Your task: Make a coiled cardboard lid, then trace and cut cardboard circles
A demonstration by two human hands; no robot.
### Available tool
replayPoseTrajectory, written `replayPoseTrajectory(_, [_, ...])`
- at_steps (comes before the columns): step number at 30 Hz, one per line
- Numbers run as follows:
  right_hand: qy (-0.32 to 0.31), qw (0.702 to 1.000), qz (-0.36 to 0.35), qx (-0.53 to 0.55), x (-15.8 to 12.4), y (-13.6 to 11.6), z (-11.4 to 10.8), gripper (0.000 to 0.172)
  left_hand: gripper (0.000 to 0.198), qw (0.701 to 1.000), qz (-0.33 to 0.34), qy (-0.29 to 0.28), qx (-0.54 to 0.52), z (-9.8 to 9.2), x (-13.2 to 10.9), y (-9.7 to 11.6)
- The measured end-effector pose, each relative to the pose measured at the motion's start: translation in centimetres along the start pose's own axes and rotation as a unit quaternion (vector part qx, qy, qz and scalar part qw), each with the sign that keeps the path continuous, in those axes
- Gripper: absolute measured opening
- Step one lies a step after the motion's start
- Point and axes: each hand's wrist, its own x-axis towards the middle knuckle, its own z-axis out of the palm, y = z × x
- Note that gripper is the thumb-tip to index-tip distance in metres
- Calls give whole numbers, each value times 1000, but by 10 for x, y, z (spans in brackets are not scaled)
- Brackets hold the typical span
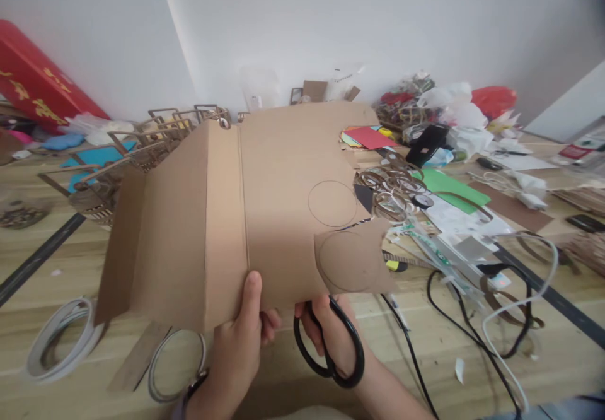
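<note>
A large folded sheet of brown cardboard (283, 186) is held up over the table, with two circles drawn on its right part. My left hand (241, 338) grips its lower edge, thumb on the near face. Around the black handles of a pair of scissors (352, 350) my right hand (331, 332) is closed, just below the cardboard's lower right edge. The scissor blades are mostly hidden by the cardboard. A cut runs into the sheet between the circles, and the piece with the lower circle is partly separated from the rest.
Rolls of white strip (61, 341) lie at the left front. Small bamboo frames (161, 130) stand behind the cardboard. To the right are coiled strips (397, 186), green paper (451, 190), black cables (411, 344) and plastic bags (458, 108). A red box (42, 79) is at far left.
</note>
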Motion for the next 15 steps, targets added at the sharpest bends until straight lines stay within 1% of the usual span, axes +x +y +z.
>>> replayPoseTrajectory(3, [-49, 997, 40, 30, -11, 3, -10, 77, 74, 1000, -13, 2, 3, -3, 0, 6])
replayPoseTrajectory(5, [-71, 995, 69, 30, -22, 4, -23, 76, 75, 1000, -24, 1, 12, -5, 0, 9])
replayPoseTrajectory(8, [-78, 993, 74, -48, -39, 6, -53, 73, 76, 999, -33, 0, 18, -7, 1, 13])
replayPoseTrajectory(11, [-95, 982, 74, -145, -55, 7, -87, 77, 75, 1000, -29, -2, 8, -7, 2, 12])
replayPoseTrajectory(13, [-82, 975, 69, -193, -64, 4, -105, 79, 73, 1000, -30, -4, -3, -5, 3, 10])
replayPoseTrajectory(15, [-58, 969, 74, -230, -74, -6, -119, 76, 72, 999, -32, -2, -11, -4, 3, 7])
